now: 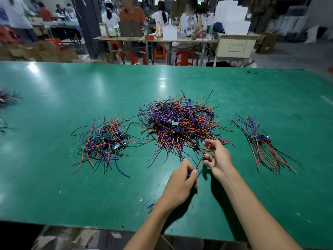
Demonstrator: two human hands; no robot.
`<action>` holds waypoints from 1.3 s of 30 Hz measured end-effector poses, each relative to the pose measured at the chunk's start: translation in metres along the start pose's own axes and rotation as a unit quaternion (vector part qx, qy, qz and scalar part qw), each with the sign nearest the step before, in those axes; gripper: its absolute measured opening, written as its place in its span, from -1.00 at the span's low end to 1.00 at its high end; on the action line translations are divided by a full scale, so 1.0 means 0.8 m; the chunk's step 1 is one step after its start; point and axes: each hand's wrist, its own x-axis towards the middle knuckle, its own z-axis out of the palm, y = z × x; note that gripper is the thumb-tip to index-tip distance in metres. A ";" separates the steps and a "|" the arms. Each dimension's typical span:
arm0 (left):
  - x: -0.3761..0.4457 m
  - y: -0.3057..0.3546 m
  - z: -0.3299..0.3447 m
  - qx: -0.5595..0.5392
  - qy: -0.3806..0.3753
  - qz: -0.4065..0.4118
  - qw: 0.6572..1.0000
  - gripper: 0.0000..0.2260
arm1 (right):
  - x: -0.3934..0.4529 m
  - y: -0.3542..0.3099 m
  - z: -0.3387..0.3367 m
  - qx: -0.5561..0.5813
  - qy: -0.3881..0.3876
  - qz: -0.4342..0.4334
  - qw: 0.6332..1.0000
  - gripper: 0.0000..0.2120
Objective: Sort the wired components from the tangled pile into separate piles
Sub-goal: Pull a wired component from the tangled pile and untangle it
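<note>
A big tangled pile (180, 123) of small green boards with red, blue and black wires lies mid-table. A smaller loose pile (106, 141) sits to its left. A neat straightened bundle (261, 143) lies to the right. My left hand (182, 184) grips one wired component (189, 172) just in front of the big pile. Its red and black wires (202, 157) stretch up to my right hand (218, 157), which pinches them between thumb and fingertip at the pile's near edge.
The green table (72, 186) runs wide, its near edge at the bottom. More wires (7, 98) lie at the far left edge. A few stray wire ends (151, 206) lie beside my left forearm. People sit at benches with red stools beyond the table.
</note>
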 end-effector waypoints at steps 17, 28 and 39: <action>0.030 0.060 -0.033 -0.458 0.086 -0.161 0.870 -0.73 | -0.029 0.069 -0.024 -0.285 -0.165 -0.295 0.897 -0.88; 0.024 0.053 -0.027 -0.420 0.101 -0.164 0.887 -0.69 | -0.036 0.063 -0.029 -0.205 -0.190 -0.269 0.922 -0.80; -0.006 0.057 -0.012 -0.393 0.080 -0.159 0.902 -0.68 | -0.032 0.055 -0.031 -0.049 -0.097 -0.226 0.968 -0.85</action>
